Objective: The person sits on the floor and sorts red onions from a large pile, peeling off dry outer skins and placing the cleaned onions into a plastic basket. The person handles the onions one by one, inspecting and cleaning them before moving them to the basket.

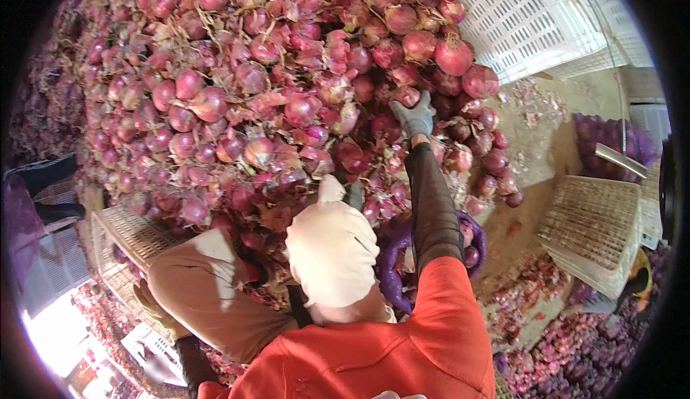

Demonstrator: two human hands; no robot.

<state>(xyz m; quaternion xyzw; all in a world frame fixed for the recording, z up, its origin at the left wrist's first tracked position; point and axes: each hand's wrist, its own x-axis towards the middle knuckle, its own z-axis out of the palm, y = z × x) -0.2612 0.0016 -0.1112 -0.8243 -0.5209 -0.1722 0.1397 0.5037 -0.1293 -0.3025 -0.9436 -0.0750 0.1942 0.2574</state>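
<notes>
From above and behind, the view takes in a hooded head and red-clad shoulders. My right hand [415, 116], in a grey glove, reaches into a large heap of red onions [259, 108], its fingers around a red onion [405, 97]. At far left, my left hand [153, 304], in a yellowish glove, is beside the bent knee and a pale slatted plastic crate [121, 237]; its fingers are extended and no held object shows. An open purple mesh bag [396, 283] holding red onions lies under the right arm. Loose skins cover parts of the heap.
White plastic crates [531, 21] stand at the upper right. Another slatted crate [590, 226] sits on the floor at right, near a filled purple mesh bag [609, 140]. More onions [571, 356] lie at lower right. Dry skins litter the concrete floor.
</notes>
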